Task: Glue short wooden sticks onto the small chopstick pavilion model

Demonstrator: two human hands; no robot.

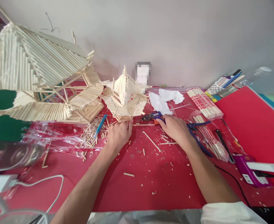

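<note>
One big house [34, 77] and one small house [125, 93] are standing on one red table [150, 180]. One left hand [118, 135] and one right hand [176, 129] are resting there. One glue gun [150, 117] and two stick packs [204, 102] [209, 138] are lying nearby.

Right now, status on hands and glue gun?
Left hand flat at base of small stick model. Right hand gripping glue gun. Offcuts scattered between them.

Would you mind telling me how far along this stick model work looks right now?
The small tower has its tiered roofs built. In hand: the left hand touches its base, the right hand grips the glue gun, and a loose stick lies between them. Wrapped stick packs suggest more is left.
</note>
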